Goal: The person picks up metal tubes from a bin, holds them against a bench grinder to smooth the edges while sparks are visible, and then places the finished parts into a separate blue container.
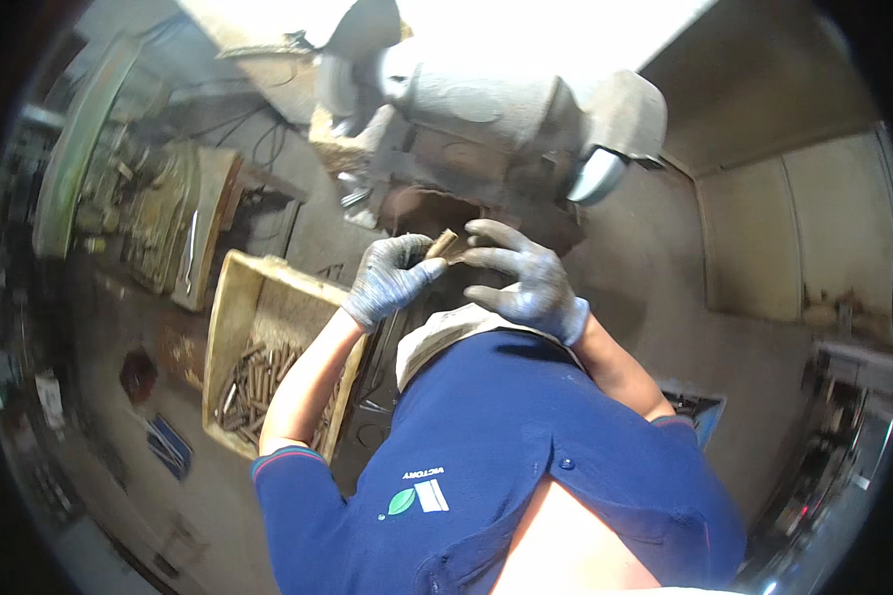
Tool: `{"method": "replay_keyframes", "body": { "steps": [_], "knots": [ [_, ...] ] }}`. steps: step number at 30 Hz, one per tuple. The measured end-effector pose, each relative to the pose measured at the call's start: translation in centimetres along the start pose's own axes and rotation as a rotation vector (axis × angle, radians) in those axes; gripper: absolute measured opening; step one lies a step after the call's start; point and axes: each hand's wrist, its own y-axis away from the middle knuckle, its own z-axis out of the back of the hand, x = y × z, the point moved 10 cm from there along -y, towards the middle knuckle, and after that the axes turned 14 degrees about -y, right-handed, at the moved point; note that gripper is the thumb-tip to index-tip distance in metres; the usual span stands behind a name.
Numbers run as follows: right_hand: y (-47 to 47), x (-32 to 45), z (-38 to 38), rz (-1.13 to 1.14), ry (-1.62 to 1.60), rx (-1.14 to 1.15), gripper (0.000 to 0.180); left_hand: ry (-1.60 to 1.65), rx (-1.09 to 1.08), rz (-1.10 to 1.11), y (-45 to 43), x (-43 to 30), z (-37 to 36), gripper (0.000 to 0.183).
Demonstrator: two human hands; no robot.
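Both my hands wear grey knit work gloves with darkened fingers. My left hand grips a short brown metal rod between thumb and fingers, its end pointing up and away from me. Beside it, my right hand has its fingers spread and curved toward the rod; whether a fingertip touches it I cannot tell. Just beyond the hands stands a bench grinder, with a wheel under a guard at each end. The right grinding wheel shows its pale face below the guard.
At my left, a worn plastic bin holds many similar metal rods, partly hidden by my forearm. Farther left is a cluttered machine with a wrench on its edge. Light cabinet panels stand to the right.
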Motion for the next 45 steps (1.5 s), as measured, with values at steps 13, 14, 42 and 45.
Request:
{"method": "replay_keyframes", "body": {
  "steps": [13,14,42,45],
  "knots": [
    [7.3,-5.7,6.8,-0.104,-0.363,-0.505,0.019,-0.229,0.255,-0.235,-5.4,-6.1,-10.1,0.023],
    [7.7,-5.7,7.3,-0.079,-0.310,-0.513,0.019,-0.225,0.326,-0.176,-5.9,-5.6,-10.8,0.028],
    [17.1,-17.5,13.8,-0.283,-0.371,-1.030,0.022,0.603,-0.010,0.105,-13.8,1.4,-19.9,0.008],
    [16.9,-16.9,15.2,-0.313,-0.170,-1.006,0.021,0.580,-0.025,0.129,-14.5,1.4,-20.5,0.008]
  ]
}}
